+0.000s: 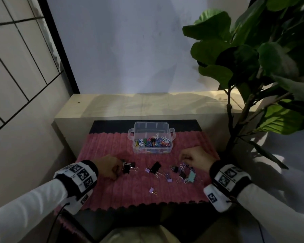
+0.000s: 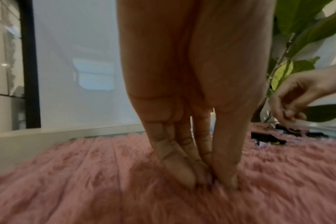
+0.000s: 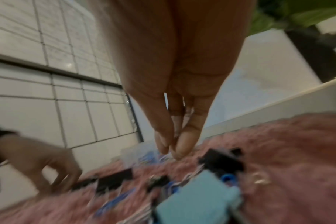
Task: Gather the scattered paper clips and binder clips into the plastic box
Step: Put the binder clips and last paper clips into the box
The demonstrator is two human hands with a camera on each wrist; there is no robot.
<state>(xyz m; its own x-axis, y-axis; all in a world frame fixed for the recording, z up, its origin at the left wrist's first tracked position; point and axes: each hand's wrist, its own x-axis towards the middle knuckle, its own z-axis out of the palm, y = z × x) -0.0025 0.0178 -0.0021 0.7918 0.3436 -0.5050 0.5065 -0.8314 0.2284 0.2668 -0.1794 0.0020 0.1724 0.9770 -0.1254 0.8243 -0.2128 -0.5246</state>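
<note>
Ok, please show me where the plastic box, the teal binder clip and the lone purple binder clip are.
plastic box (image 1: 167,149): head view, front wall near the right corner.
teal binder clip (image 1: 191,176): head view, middle of its body.
lone purple binder clip (image 1: 151,190): head view, its purple body.

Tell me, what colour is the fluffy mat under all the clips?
Pink. The fluffy mat shows best in the head view.

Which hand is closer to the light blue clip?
The right hand. It hovers just above and behind the light blue clip, over the same pile. The left hand is far across the pink mat, at the black clips.
</note>
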